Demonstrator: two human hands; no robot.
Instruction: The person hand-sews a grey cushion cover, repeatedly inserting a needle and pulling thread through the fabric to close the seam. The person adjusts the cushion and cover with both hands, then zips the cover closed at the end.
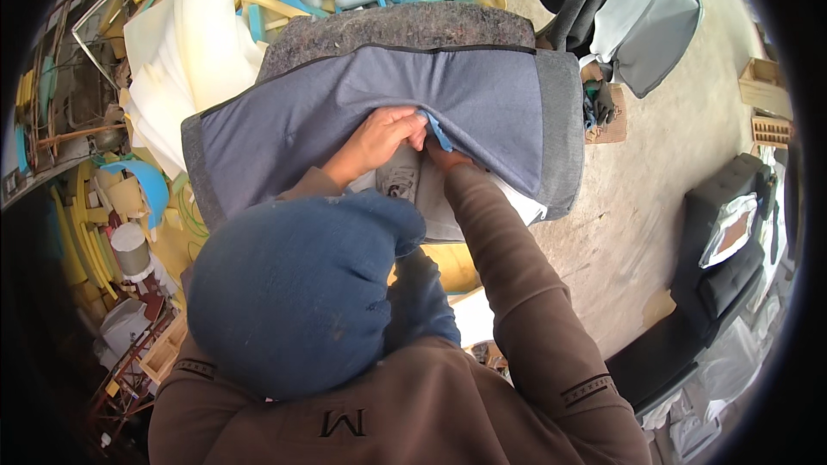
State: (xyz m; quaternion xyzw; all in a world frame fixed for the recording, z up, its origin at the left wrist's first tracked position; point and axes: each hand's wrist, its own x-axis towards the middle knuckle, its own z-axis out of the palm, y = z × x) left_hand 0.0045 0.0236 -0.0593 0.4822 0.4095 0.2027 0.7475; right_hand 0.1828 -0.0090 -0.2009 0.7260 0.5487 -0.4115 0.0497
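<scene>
A large blue-grey fabric cover [319,95] with dark grey side panels lies over a bulky padded piece before me. My left hand [385,139] has its fingers curled and pinched at the cover's near edge, beside a small bright blue strip [437,131]. Just right of it, my right hand [448,158] reaches in under the cover. Its fingers are hidden by the fabric, so their grip does not show. The cover is bunched and creased above both hands. Rough grey-brown felt [396,30] shows beyond its dark far edge.
My bent knee in blue trousers [289,293] rises close to the cover, with a grey patterned shoe [399,177] between my arms. Foam sheets [194,60] and offcuts pile up far left. Rolled grey material [646,17] stands far right; a black upholstered seat [689,310] is at right.
</scene>
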